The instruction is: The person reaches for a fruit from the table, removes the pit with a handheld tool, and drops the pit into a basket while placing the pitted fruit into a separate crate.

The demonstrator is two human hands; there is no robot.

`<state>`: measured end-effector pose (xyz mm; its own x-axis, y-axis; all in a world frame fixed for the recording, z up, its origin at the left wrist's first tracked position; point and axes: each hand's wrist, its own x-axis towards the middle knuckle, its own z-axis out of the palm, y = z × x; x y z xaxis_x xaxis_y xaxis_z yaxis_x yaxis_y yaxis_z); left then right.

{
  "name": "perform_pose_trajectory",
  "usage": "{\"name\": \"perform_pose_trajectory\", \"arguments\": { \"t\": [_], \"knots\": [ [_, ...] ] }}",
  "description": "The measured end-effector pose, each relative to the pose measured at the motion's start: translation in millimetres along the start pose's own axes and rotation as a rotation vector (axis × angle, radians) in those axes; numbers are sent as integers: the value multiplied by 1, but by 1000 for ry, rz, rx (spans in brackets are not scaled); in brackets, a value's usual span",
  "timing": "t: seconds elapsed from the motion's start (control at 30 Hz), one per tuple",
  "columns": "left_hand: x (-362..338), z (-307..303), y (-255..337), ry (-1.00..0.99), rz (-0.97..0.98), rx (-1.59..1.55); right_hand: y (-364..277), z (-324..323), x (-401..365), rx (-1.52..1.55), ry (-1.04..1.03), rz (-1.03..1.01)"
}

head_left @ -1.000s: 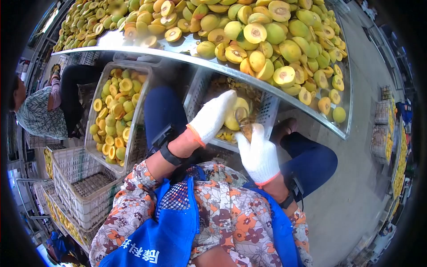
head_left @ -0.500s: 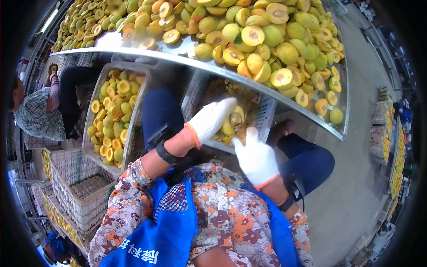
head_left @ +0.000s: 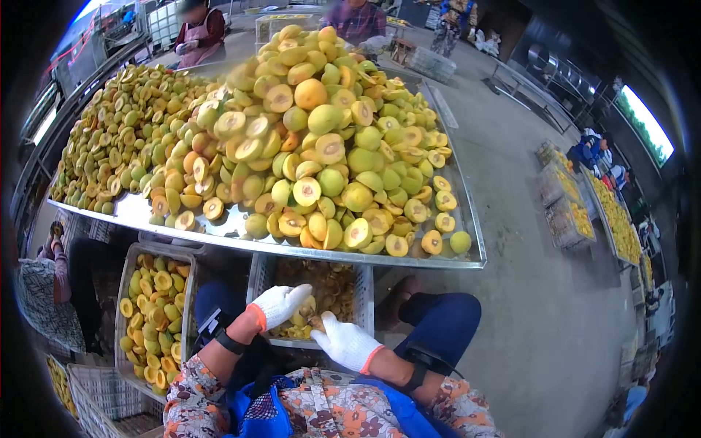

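Note:
My left hand (head_left: 280,305), in a white glove, is closed around a yellow-green fruit half (head_left: 307,305) above a grey crate (head_left: 367,306). Facing it, my right hand (head_left: 346,341), also gloved, has its fingers pressed together near the fruit. A small brownish thing shows at its fingertips, too small to name. Brown scraps (head_left: 328,285) and some yellow pieces lie inside the crate below.
A metal table (head_left: 467,252) in front bears a high pile of halved fruit (head_left: 314,146). Left of my legs stands a crate of fruit halves (head_left: 153,314), with a white crate (head_left: 91,398) nearer. Other people sit at the left and beyond the table.
The view has tilted up, so the whole pile and people beyond the table show. Both hands appear lower in the view, still close together over the crate.

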<state>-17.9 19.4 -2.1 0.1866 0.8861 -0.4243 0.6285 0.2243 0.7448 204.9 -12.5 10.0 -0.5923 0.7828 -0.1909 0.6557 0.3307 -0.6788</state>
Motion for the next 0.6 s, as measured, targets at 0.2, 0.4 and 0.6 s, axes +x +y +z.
{"name": "perform_pose_trajectory", "arguments": {
  "t": [0.2,0.4,0.6],
  "knots": [
    [-14,18,25,290,324,-623,4,4,17,300,204,-2],
    [-21,34,47,519,373,-437,-20,-7,3,1355,-168,368],
    [-29,22,53,212,391,-707,-13,-14,-7,1496,-321,311]
  ]
}}
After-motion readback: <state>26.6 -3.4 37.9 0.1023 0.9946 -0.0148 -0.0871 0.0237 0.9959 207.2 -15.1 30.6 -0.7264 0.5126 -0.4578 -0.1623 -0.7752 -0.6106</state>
